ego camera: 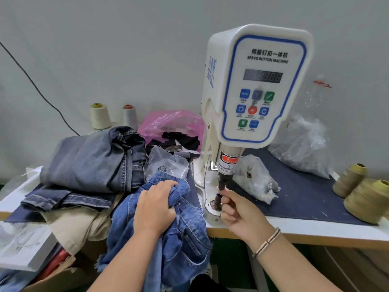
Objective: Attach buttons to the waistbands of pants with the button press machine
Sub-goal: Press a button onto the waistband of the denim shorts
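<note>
The left hand (154, 207) grips bright blue denim pants (168, 224), not yet under the white servo button press machine (259, 85); the right hand (237, 209) pinches something small at its lower die (216, 204)—loading, apparently.

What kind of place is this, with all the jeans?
Probably a small clothing workshop. A white button machine stands on the table, folded jeans are piled beside it, and cones of thread sit by the wall.

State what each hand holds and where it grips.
Left hand grips the bunched upper edge of the blue jeans. Right hand pinches something small by the machine's lower die; what cannot be told.
</note>
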`<state>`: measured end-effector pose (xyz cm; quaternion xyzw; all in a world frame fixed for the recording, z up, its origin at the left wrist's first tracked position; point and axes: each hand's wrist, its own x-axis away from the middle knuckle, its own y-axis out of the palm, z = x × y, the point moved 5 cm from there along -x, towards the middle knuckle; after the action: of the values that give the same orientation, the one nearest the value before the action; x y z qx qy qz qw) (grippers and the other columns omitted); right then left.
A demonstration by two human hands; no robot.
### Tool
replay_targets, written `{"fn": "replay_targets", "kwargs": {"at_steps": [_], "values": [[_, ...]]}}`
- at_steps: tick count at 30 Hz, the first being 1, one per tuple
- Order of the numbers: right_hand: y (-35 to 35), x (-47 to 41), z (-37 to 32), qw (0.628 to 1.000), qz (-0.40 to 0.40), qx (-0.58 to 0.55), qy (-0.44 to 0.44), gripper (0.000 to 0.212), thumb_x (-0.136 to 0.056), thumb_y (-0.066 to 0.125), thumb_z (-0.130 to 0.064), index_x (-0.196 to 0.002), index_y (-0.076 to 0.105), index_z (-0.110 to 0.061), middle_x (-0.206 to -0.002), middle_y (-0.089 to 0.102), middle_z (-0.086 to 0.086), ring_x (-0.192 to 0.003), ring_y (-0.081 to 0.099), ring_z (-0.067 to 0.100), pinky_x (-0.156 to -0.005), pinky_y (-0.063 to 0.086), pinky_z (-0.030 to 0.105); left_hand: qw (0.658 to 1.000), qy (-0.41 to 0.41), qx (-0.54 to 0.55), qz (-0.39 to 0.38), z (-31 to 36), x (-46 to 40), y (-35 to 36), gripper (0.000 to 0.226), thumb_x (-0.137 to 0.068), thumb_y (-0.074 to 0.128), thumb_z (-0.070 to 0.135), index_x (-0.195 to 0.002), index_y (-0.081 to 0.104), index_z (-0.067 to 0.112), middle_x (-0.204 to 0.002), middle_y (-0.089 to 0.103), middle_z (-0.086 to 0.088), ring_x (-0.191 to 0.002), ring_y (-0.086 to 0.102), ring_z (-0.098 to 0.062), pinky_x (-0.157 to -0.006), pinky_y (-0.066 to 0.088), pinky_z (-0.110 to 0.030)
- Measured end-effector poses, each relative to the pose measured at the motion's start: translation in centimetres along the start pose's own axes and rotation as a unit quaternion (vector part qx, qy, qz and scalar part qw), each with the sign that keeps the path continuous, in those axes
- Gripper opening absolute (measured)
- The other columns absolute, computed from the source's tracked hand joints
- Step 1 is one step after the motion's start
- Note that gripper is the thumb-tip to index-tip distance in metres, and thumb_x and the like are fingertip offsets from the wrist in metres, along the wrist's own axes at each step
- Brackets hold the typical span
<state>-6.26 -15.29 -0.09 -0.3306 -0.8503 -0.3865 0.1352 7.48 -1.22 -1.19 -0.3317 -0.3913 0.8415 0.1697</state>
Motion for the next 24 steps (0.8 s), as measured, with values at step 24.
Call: {"fn": "replay_targets", "kwargs": {"at_steps": [24], "values": [[2.6, 3.2, 0.9, 0.969, -0.046, -0.238, 0.054, 0.024, -0.072, 0.057, 0.009, -0.096, 0.062, 0.007, -0.080, 0.066, 0.019, -0.079, 0.062, 0.024, -0.067, 0.051, 0.030, 1.000, 0.006, 0.000, 0.005, 0.0, 0.1, 0.1, 0.052, -0.069, 0.061, 0.004, -0.116, 0.058, 0.026, -0.102, 0.063, 0.010, -0.091, 0.057, -0.020, -0.079, 0.034, -0.033]]}}
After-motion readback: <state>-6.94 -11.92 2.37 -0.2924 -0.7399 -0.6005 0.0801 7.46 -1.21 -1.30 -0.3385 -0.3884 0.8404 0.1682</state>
